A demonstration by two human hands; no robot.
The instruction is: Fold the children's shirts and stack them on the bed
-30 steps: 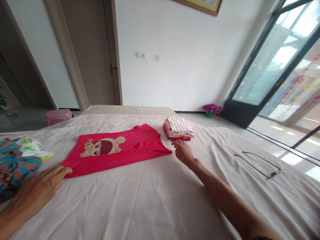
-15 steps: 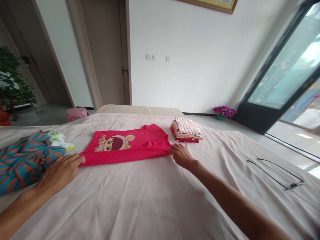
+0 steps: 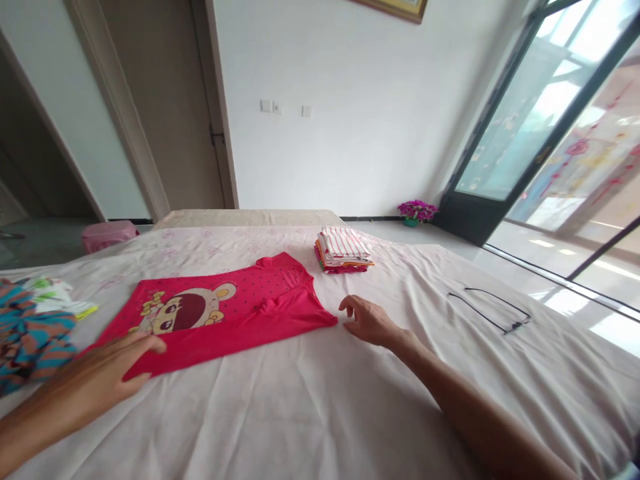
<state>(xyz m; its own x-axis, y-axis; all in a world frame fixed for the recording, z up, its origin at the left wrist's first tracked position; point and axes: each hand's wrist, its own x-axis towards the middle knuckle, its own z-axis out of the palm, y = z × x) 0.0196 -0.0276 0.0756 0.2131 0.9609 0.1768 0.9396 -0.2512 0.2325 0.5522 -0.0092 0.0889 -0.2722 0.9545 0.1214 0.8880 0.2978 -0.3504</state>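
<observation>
A red T-shirt (image 3: 240, 343) with a cartoon face print lies spread on the pale bedsheet (image 3: 280, 420), its near side folded over along the front. Over its left end rests my left hand (image 3: 117, 360), thumb and fingers apart on the cloth. My right hand (image 3: 370, 320) hovers just right of the shirt's near right corner, fingers loosely curved and apart, holding nothing. Behind that hand sits a stack of folded clothes (image 3: 345, 250), a red-striped white piece on top.
At the left lies a crumpled striped garment (image 3: 45, 340) beside a white one with green print (image 3: 60, 297). Eyeglasses (image 3: 493, 310) rest on the sheet at the right. Beyond the bed are a pink stool (image 3: 110, 235) and a pot of purple flowers (image 3: 417, 210).
My right hand has let go of the shirt's near right corner and moved slightly away. My left hand's fingers have spread. The view has turned to the right.
</observation>
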